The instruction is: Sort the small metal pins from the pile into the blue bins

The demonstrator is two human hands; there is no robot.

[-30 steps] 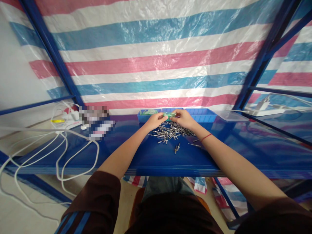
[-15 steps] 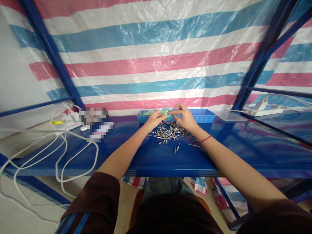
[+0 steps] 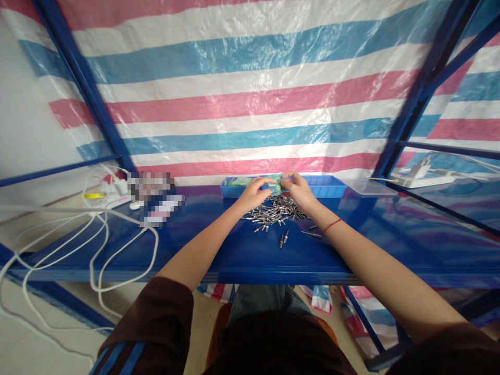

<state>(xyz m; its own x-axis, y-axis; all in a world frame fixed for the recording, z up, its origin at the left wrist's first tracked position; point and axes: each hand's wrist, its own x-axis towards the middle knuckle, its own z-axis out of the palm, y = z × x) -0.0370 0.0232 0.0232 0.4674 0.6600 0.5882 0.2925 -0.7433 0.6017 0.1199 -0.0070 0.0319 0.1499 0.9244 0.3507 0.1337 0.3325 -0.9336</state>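
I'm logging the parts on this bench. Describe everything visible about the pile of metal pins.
The pile of metal pins is a loose heap of small silvery, shiny pieces, each a thin shaft with a thicker end, lying criss-cross on the blue shelf. It sits just in front of the blue trays, below the left hand and right hand, which hold a small green packet above it. A few strays lie apart on the near side. Finer detail is too small to tell.
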